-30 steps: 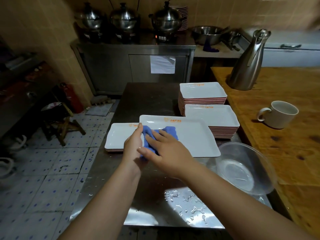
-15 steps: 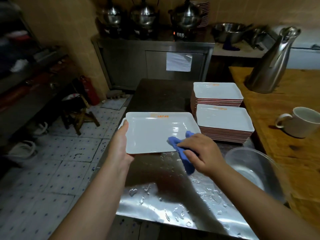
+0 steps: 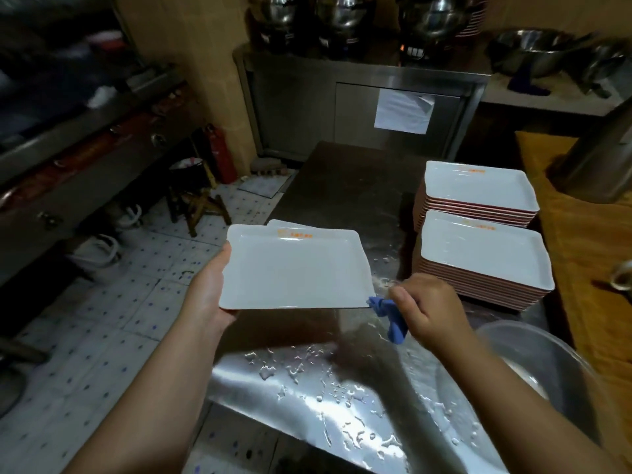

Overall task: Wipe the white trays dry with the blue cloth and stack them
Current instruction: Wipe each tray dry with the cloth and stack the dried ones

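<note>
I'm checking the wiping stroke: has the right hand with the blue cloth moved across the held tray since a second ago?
Yes. The right hand with the blue cloth went from the tray left edge to its near right corner, toward the stacked trays.

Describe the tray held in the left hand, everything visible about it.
The held tray is a white, shallow rectangle with rounded corners and a low raised rim, glossy like melamine or ceramic, with small orange print along its far edge. It is lifted off the steel counter, roughly level, face up. The left hand grips its left edge; the blue cloth in the right hand meets its near right corner.
</note>
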